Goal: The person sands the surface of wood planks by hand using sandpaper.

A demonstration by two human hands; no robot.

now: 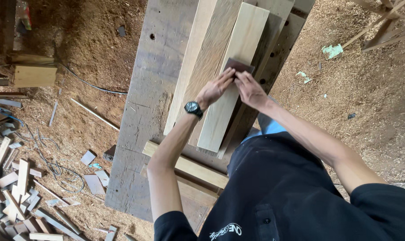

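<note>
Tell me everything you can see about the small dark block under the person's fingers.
The dark block is small, flat, brownish-maroon and roughly rectangular, perhaps a sanding block. It lies tilted on the pale plank atop the workbench. The left hand and right hand both press fingertips on its near edge, hiding part of it. Its underside is not visible.

A single head-worn camera looks steeply down from close above, facing along a workbench (144, 111) that runs from the bottom edge to the top.
</note>
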